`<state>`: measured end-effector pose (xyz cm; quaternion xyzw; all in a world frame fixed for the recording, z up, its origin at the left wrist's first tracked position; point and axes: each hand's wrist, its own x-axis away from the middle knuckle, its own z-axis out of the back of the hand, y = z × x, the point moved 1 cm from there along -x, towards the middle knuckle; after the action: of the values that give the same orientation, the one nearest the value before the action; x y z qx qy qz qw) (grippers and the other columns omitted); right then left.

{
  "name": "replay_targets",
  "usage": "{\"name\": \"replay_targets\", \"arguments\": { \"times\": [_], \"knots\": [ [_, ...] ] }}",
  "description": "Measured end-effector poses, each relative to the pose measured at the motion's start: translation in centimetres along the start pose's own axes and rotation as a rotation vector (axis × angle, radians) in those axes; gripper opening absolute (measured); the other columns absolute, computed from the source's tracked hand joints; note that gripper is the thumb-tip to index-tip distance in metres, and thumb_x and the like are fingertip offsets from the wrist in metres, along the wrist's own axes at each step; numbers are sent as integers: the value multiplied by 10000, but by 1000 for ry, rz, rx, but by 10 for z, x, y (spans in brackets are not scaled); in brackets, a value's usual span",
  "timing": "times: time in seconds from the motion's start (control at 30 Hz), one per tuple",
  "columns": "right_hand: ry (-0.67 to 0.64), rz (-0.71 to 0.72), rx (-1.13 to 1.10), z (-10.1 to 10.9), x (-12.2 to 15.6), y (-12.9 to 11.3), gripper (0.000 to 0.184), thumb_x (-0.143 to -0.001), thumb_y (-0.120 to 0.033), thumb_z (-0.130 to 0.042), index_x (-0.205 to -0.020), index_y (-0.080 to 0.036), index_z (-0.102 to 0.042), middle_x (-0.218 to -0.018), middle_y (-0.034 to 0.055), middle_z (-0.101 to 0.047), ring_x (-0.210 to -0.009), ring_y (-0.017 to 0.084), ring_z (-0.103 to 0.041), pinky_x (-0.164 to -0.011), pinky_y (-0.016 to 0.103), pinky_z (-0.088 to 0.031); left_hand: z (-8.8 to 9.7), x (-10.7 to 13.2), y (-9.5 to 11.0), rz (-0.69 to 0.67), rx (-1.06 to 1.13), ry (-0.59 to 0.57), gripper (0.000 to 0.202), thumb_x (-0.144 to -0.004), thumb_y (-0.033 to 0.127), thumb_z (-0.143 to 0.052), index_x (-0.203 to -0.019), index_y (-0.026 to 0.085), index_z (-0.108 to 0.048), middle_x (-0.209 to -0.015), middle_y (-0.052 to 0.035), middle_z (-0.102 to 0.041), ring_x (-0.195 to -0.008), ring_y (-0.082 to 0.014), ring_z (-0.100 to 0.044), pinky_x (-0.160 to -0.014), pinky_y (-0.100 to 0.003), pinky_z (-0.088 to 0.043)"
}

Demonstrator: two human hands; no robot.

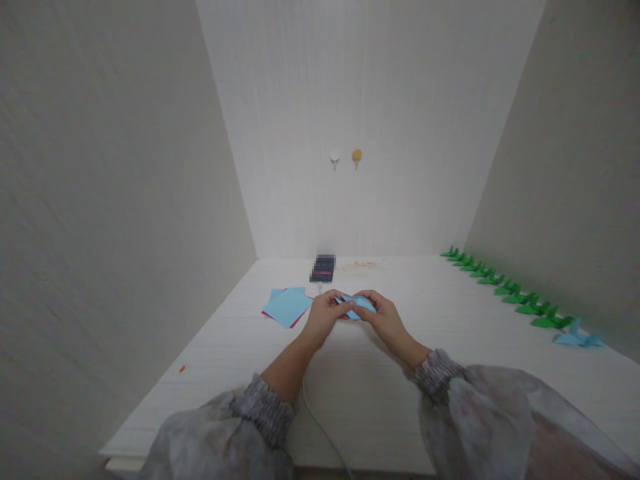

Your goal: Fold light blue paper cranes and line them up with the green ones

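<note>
Both hands meet over the middle of the white table [225,373]. Between them is a small, partly folded piece of light blue paper [361,305]. My left hand [324,312] pinches its left end with curled fingers. My right hand [381,316] grips its right side, thumb on top. The paper is held just above the table top. Grey patterned sleeves cover both forearms.
A stack of light blue sheets over a red one [289,306] lies left of the hands. A dark phone [323,268] lies behind them, with a cable running toward me. Several green folded paper figures [505,288] and one blue figure [577,337] line the right wall. Two hooks [345,157] hang on the back wall.
</note>
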<state>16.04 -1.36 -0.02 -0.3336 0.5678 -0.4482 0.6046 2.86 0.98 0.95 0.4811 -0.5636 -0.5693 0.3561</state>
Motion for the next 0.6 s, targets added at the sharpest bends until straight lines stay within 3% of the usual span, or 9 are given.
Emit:
{"name": "replay_targets", "arguments": {
  "times": [0.27, 0.6],
  "knots": [
    [76, 116, 269, 4, 0, -7, 238, -700, -309, -492, -871, -212, -627, -891, 45, -639, -845, 203, -564, -785, 364, -407, -1, -3, 0, 32, 84, 27, 220, -546, 298, -642, -643, 130, -538, -529, 10, -559, -463, -85, -510, -494, -212, -413],
    [74, 140, 614, 4, -1, -14, 222, -732, -298, -423, -772, -184, -609, -696, 39, -631, -625, 164, -561, -586, 263, -402, -1, -4, 1, -68, -140, 22, 185, -584, 270, -591, -691, 146, -504, -494, 40, -508, -422, -63, -451, -429, -174, -334]
  ]
}}
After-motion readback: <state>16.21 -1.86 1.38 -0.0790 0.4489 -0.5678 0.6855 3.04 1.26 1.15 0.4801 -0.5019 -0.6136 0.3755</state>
